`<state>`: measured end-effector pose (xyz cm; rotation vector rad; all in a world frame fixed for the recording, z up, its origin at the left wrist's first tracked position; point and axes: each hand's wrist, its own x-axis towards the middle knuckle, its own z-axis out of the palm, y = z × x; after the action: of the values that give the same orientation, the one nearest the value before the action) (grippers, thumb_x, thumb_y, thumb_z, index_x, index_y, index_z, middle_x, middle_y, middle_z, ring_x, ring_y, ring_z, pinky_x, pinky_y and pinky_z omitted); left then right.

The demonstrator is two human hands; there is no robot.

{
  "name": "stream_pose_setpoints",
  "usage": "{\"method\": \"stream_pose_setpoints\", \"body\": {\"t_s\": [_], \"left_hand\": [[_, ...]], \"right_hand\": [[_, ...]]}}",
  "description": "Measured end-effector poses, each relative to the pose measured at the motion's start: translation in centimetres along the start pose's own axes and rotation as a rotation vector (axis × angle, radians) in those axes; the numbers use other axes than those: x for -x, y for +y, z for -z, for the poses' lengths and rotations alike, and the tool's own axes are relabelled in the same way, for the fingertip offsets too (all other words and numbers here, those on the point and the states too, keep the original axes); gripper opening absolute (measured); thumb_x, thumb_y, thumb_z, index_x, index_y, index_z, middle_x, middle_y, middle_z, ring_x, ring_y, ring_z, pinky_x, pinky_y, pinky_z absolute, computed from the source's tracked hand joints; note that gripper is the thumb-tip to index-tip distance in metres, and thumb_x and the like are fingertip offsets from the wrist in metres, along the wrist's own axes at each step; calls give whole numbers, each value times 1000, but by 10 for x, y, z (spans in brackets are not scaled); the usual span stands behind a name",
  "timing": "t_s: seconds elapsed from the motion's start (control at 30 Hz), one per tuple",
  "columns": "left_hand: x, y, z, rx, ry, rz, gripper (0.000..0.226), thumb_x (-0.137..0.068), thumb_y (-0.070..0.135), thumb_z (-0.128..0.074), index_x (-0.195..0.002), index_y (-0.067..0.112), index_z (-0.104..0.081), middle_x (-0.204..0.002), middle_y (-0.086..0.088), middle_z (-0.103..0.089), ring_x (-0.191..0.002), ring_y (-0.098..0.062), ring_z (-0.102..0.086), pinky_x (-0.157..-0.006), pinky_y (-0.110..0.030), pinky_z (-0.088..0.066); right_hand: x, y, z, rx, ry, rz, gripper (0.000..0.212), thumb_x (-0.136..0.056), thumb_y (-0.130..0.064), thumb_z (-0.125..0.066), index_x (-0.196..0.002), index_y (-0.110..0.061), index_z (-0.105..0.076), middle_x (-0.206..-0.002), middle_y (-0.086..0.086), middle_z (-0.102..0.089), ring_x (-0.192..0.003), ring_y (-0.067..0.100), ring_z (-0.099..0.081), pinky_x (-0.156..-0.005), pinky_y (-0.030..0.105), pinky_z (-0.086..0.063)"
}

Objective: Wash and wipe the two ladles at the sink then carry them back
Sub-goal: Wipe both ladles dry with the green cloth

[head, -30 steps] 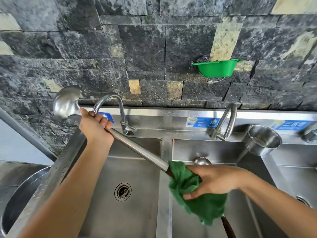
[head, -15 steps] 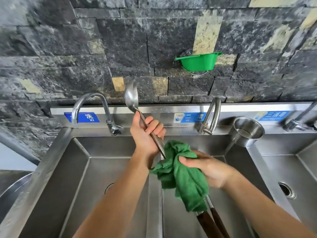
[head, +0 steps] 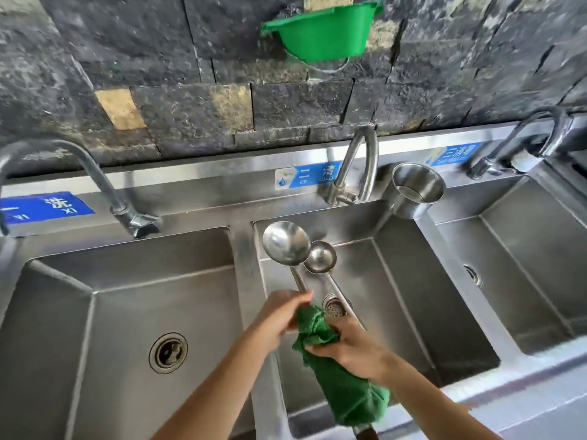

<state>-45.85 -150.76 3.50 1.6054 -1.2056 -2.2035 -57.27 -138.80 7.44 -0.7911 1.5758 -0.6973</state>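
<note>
1. Ladles first: a larger ladle point(head: 286, 242) and a smaller ladle point(head: 320, 257) are both out over the middle basin point(head: 397, 281) of a long steel sink point(head: 206, 198) with three basins side by side.
2. Taps next: a left tap point(head: 95, 179), a middle tap point(head: 359, 163) and a right tap point(head: 524, 138) arch over the back ledge, below a dark stone wall where a green plastic bowl point(head: 320, 33) hangs.
3. On to the larger ladle. Its long axis runs from the back wall towards the person. The cup points away, hollow side up, and a dark handle end point(head: 365, 435) pokes out at the bottom edge.
4. The smaller ladle lies almost parallel just to its right, cup also at the far end. The bigger cup overlaps its rim. Its shaft slants down-right and disappears behind the right hand, so whether that hand holds it, I cannot tell.
5. A green cloth point(head: 343, 392) is bunched round the larger ladle's handle and trails towards the near rim.
6. The right hand point(head: 349, 347) has its fingers clamped round the cloth.
7. The left hand point(head: 279, 319) has its fingers closed on the larger ladle's bare shaft, between the cup and the cloth.
8. A steel cup point(head: 416, 192) stands on the ledge beside the middle tap.
9. Smallest of all is the middle basin's drain point(head: 333, 308), showing between the two shafts.
</note>
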Motion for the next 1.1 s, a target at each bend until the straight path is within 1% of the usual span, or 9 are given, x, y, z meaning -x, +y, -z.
{"method": "stream_pose_setpoints", "body": {"t_s": [0.1,0.2,0.23,0.5,0.67,0.73,0.83,0.97,1.1], "left_hand": [[-26,-20,-2,-187,75,41,20,-83,26,-76,-92,9,-76,-76,-7,-71,-56,-14,-62,-40,-17,-43],[-54,-32,-5,-239,99,125,20,-80,25,-79,-91,9,-76,-83,-11,-73,-68,-22,-67,-54,-28,-57],[-63,-37,-5,-227,110,149,19,-77,24,-81,-88,9,-77,-86,-13,-74,-71,-25,-68,-61,-33,-59],[-132,-68,-13,-87,220,181,8,-71,13,-82,-76,11,-77,-83,-14,-75,-77,-27,-71,-77,-45,-60],[-160,-81,-19,7,335,234,4,-78,8,-77,-81,10,-76,-80,-11,-72,-75,-25,-68,-71,-34,-59],[-171,-89,-19,15,367,255,12,-75,11,-79,-86,8,-77,-82,-11,-74,-79,-26,-71,-73,-34,-61],[-197,-103,-20,7,407,248,23,-60,17,-81,-82,12,-79,-79,-10,-76,-76,-26,-74,-77,-45,-62],[-217,-111,-20,21,451,212,15,-63,16,-81,-78,17,-80,-76,-6,-77,-78,-25,-74,-78,-44,-62],[-231,-123,-20,64,449,184,18,-54,19,-78,-72,21,-80,-78,-8,-77,-82,-26,-75,-81,-46,-61]], "right_hand": [[-27,29,-8,48,18,-108,29,-75,-30,-79,-97,-11,-76,-94,17,-77,-93,39,-73,-92,56,-56],[-47,44,-12,111,46,-181,18,-85,-25,-77,-101,-16,-77,-93,8,-79,-88,25,-75,-82,31,-60],[-55,49,-12,126,45,-200,18,-86,-28,-77,-102,-19,-77,-92,5,-79,-87,21,-74,-80,28,-59],[-119,93,-1,214,0,-267,27,-78,-45,-74,-100,-28,-74,-92,-1,-77,-91,21,-72,-89,42,-58],[-151,119,4,241,-18,-255,30,-73,-44,-73,-99,-30,-75,-93,0,-77,-92,23,-72,-91,47,-58],[-159,127,1,250,-13,-244,27,-77,-41,-74,-101,-29,-76,-94,2,-77,-91,23,-71,-89,46,-59],[-174,142,3,245,3,-224,26,-82,-38,-75,-105,-28,-76,-96,2,-75,-92,21,-69,-88,40,-58],[-194,152,8,266,-22,-194,23,-86,-37,-72,-107,-27,-74,-99,3,-74,-93,21,-67,-81,32,-54],[-208,163,10,318,-41,-167,21,-86,-36,-69,-105,-26,-73,-98,4,-74,-95,24,-67,-84,36,-56]]}}
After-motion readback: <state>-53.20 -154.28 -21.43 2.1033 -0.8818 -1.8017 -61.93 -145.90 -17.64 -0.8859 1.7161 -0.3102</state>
